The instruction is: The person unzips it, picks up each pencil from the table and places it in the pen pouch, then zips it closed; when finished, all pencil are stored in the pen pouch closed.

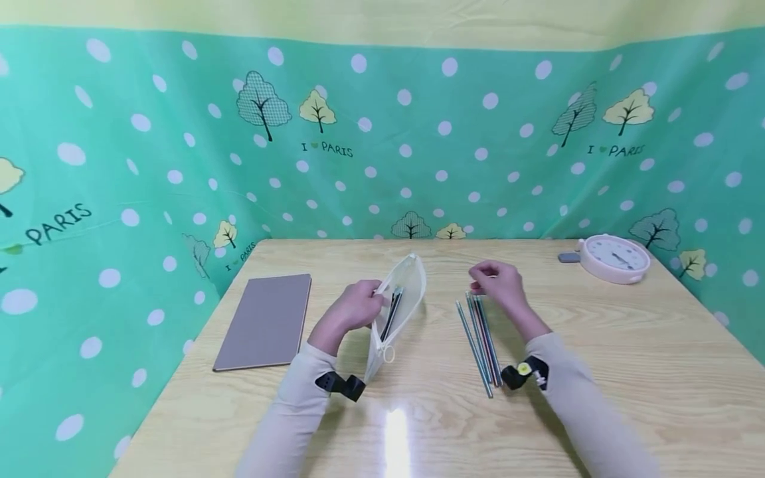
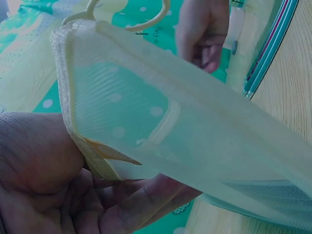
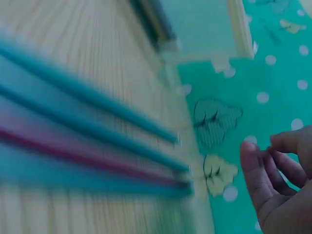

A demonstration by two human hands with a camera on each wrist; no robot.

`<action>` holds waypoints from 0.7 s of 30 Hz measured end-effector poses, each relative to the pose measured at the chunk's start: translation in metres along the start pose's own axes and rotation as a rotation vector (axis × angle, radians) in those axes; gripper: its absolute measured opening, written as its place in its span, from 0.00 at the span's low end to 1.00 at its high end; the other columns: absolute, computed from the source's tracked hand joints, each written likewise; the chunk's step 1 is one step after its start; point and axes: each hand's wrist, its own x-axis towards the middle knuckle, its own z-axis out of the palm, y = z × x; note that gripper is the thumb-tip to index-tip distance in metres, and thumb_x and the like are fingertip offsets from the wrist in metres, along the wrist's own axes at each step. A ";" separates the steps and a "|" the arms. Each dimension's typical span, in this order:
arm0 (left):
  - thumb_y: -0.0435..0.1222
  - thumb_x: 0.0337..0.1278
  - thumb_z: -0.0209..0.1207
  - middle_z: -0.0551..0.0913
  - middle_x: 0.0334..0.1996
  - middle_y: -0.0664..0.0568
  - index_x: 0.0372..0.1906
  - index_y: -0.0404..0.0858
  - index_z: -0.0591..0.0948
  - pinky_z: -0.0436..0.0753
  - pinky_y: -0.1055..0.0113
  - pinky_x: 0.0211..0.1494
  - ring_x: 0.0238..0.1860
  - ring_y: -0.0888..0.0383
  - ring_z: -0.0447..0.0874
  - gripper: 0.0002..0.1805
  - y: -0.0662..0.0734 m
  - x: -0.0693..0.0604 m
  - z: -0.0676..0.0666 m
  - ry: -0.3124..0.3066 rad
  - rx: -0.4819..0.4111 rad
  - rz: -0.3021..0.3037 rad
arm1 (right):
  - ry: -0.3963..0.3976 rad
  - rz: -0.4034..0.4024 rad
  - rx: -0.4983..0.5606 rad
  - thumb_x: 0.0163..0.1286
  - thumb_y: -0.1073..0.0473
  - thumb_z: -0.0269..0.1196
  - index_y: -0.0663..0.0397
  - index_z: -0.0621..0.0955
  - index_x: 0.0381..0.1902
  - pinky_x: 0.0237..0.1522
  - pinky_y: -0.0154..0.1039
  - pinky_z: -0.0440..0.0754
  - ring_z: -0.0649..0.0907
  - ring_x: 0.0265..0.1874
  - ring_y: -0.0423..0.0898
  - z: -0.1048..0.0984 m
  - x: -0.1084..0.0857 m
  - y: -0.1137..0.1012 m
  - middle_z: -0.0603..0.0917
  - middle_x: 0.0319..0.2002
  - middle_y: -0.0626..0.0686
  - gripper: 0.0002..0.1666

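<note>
Your right hand [image 1: 499,282] is the nearer one to the bundle of thin, straight, pencil-like teal sticks with a dark red one among them [image 1: 484,338], which lies on the pale wood-grain table [image 1: 448,431]. This hand is just above the far ends of the sticks; their long axis runs from there back toward you, with the near ends slanting a little to your right. The fingers of this hand are loosely bent, the thumb and forefinger close to each other with a narrow gap, and I see nothing held between them. To the left of the bundle, your left hand [image 1: 356,305] grips the left side of the translucent off-white mesh pouch [image 1: 412,285], whose mouth stands open. The pouch leans the opposite way: its far end points to the right, and its near end to the left. Inside it rest some dark thin sticks [image 1: 391,312]. The mesh looks soft and finely woven, edged with a woven zipper tape, and a round cream pull ring [image 1: 389,354] hangs near its closer corner. The sticks look smooth and rigid, but in the right wrist view they are blurred, so I cannot tell their exact number.
</note>
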 end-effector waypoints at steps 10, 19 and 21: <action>0.29 0.71 0.49 0.84 0.47 0.35 0.60 0.27 0.80 0.90 0.58 0.36 0.35 0.49 0.87 0.18 0.002 -0.001 0.002 -0.001 0.016 -0.005 | -0.281 0.023 -0.443 0.72 0.64 0.62 0.74 0.77 0.61 0.34 0.39 0.90 0.87 0.28 0.46 -0.032 0.010 0.019 0.87 0.42 0.68 0.23; 0.29 0.71 0.48 0.84 0.44 0.36 0.59 0.27 0.80 0.89 0.60 0.34 0.34 0.49 0.86 0.18 0.003 -0.002 0.001 -0.004 0.016 -0.002 | -0.332 0.009 -0.463 0.70 0.68 0.63 0.76 0.78 0.59 0.31 0.38 0.90 0.86 0.27 0.44 -0.029 0.008 0.032 0.86 0.38 0.66 0.22; 0.29 0.71 0.48 0.84 0.44 0.36 0.58 0.27 0.80 0.89 0.60 0.34 0.34 0.49 0.86 0.18 0.003 -0.002 0.000 -0.001 0.015 -0.001 | -0.339 0.017 -0.457 0.70 0.68 0.64 0.76 0.78 0.59 0.31 0.38 0.90 0.86 0.27 0.44 -0.027 0.009 0.030 0.86 0.37 0.65 0.22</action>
